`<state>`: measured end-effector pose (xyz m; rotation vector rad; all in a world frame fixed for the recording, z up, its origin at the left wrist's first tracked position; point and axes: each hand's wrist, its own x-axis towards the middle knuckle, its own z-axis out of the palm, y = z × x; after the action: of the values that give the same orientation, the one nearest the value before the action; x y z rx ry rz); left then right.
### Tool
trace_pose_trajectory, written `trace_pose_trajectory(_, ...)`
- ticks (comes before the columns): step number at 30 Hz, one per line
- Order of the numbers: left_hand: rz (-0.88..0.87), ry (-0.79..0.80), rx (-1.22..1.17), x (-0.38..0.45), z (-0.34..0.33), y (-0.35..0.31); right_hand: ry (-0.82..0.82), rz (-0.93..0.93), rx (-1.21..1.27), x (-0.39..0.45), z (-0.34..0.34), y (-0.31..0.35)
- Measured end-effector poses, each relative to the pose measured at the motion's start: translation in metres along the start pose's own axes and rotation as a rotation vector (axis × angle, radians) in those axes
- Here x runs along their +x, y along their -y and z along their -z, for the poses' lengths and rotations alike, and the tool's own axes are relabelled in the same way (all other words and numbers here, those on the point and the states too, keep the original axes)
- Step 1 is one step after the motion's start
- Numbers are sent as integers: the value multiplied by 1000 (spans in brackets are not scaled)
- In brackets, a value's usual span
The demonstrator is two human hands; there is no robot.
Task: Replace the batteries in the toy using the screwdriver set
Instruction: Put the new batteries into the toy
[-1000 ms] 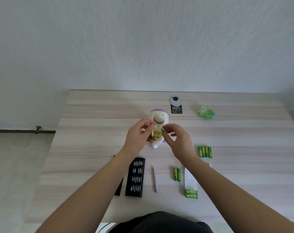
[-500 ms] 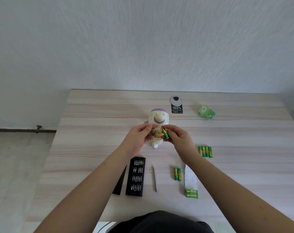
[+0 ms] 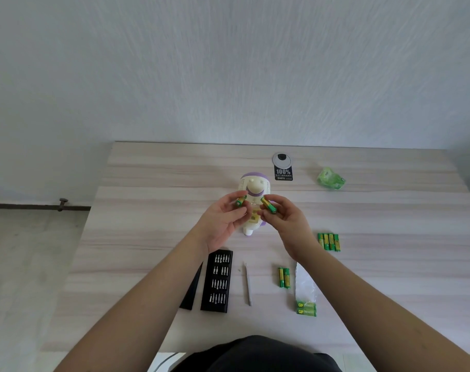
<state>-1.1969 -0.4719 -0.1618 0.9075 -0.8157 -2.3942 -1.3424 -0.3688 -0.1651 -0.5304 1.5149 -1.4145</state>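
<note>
A white and purple toy (image 3: 253,187) lies on the wooden table (image 3: 148,216), its open battery compartment (image 3: 254,216) showing between my hands. My left hand (image 3: 223,218) pinches one green and yellow battery (image 3: 240,201) just above the toy's left side. My right hand (image 3: 285,220) pinches a second battery (image 3: 268,205) above the toy's right side. The black bit case (image 3: 217,281) of the screwdriver set lies near me, its lid (image 3: 192,288) beside it on the left. The slim metal screwdriver (image 3: 248,283) lies to the right of the case.
Several batteries (image 3: 329,241) lie in a row at the right. Two more batteries (image 3: 284,277) lie near a torn battery wrapper (image 3: 305,294). A crumpled green wrapper (image 3: 330,179) and a round cable grommet with a black label (image 3: 282,166) sit at the back.
Both hands have lifted a battery each away from the toy's compartment and drawn slightly apart, so the compartment now shows between them.
</note>
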Motion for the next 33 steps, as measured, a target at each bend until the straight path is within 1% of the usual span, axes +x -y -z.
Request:
trace_pose_trajectory(2,-28,-28,85,1,1,2,-41,14,-109,1,0,1)
trace_pose_trajectory(6,-173,-61,537,-1,0,4,-126,86,-371,3,-1,5)
trace_pose_trajectory(9,-344,-157,818,-2,-2,4,-159,175,-539,4,-2,7)
trace_pose_trajectory(12,-463,-184,949,1,0,4,-136,240,-626,3,-3,4)
trace_pose_trajectory(14,-496,-160,979,3,3,5,-123,247,-635,3,-3,1)
trace_pose_trajectory(16,-499,-163,960,5,6,8,-112,267,-674,4,-4,0)
trace_pose_trajectory(20,-493,-263,958,8,11,10,-91,380,-875,9,-5,-9)
trace_pose_trajectory(22,-505,-276,958,9,10,9,-93,454,-931,12,-5,-14)
trace_pose_trajectory(25,-533,-236,982,8,6,9,-118,539,-978,16,-5,-17)
trace_pose_trajectory(29,-550,-173,1007,7,3,8,-133,569,-992,18,-6,-16)
trace_pose_trajectory(33,-560,-131,1085,10,5,10,-130,606,-1052,21,-5,-20)
